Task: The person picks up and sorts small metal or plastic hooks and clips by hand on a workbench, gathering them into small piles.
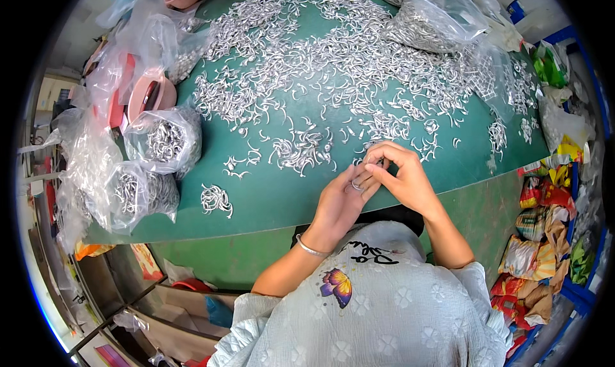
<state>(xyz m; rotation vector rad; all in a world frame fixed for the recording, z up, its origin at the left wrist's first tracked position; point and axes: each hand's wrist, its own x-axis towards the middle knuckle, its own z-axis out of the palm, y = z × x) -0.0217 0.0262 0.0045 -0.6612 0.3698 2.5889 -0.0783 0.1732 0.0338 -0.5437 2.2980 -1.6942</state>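
Both hands meet over the near edge of the green table (256,207). My left hand (339,203) is turned palm up with its fingers curled, and a small curved silver metal piece (357,185) shows against them. Bent over it from the right, my right hand (407,178) has thumb and fingers pinched together at the left fingertips. Whatever lies in that pinch is mostly hidden by the fingers. Just beyond the hands lies a loose cluster of the same curved pieces (301,150). A small separate pile (216,200) sits to the left, near the table edge.
A wide heap of curved pieces (333,59) covers the far tabletop. Clear plastic bags of metal pieces (163,142) stand at the left, beside a pink basin (163,94). Another filled bag (435,24) lies far right. Colourful packages (535,258) fill a blue rack at right.
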